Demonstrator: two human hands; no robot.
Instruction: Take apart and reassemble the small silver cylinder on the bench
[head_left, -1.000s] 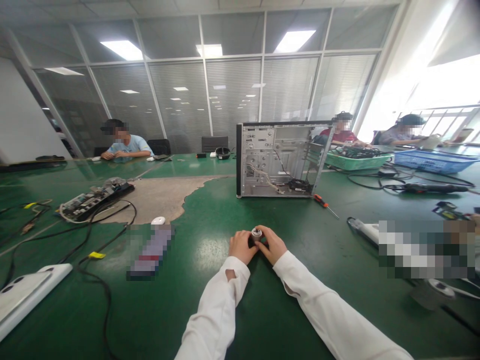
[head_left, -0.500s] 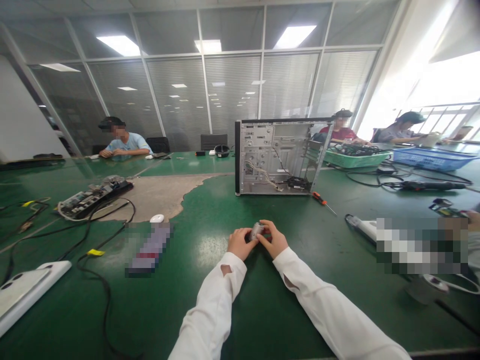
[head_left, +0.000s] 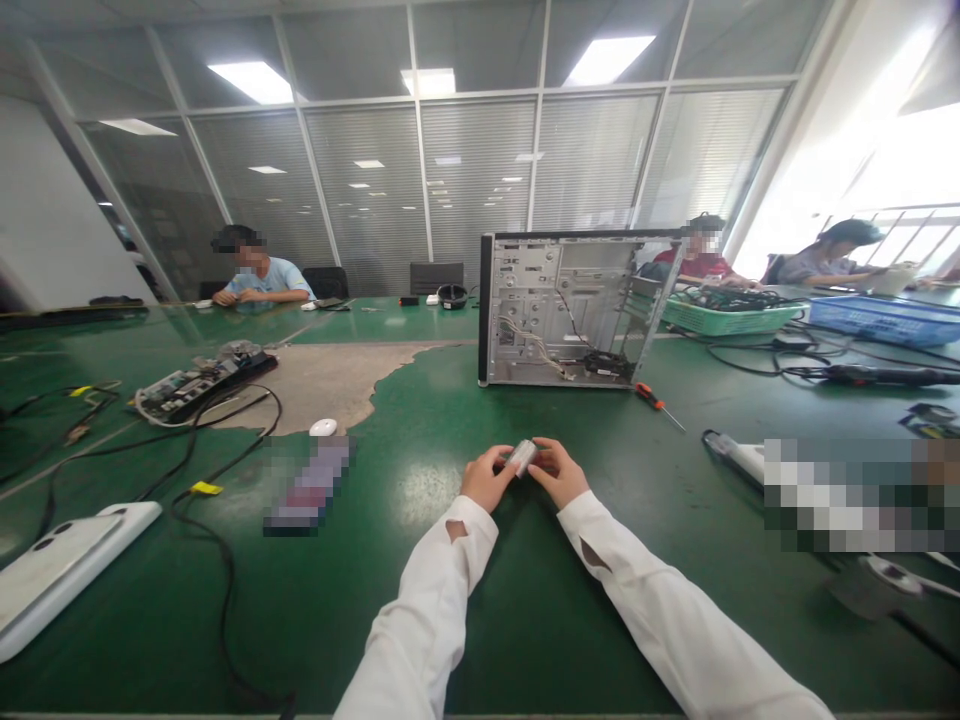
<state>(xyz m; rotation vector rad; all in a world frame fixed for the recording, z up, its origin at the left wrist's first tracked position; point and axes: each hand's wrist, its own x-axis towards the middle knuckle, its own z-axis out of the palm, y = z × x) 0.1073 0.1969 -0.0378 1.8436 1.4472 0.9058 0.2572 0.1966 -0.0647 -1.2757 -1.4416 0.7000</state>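
Small grey metal cylinder (head_left: 523, 457): one, tilted, held between the two hands over the green table (head_left: 420, 600); whether it touches the surface cannot be told.

Left hand (head_left: 484, 478): fingers curled, thumb and fingertips pinching the cylinder's left side.

Right hand (head_left: 561, 475): thumb and fingers bent, pinching the cylinder's right side.

Containers:
Computer tower case (head_left: 487, 310), upright, straight beyond the hands and slightly right, open side toward them. Inside: pale cables (head_left: 526, 341); on the floor, right part, a black fan-like component (head_left: 606, 362).
Green plastic basket (head_left: 739, 321), far beyond the right hand and to its right, heaped with black cables (head_left: 739, 298).
Blue plastic basket (head_left: 885, 320), farther right of the same hand; contents too small to tell.

Edges and room:
Near table edge on the person's side of both hands, beneath the forearms.
Ahead, a strip of bare green surface runs from the fingertips to the case's lower edge.
Left of the left hand, bare surface reaches to a blurred purple slab (head_left: 311, 490).
Right of the right hand, bare surface reaches to a blurred white slab (head_left: 750, 466).
Orange-and-black screwdriver (head_left: 651, 397), beyond the right hand and rightward, handle just beside the case's lower right corner.
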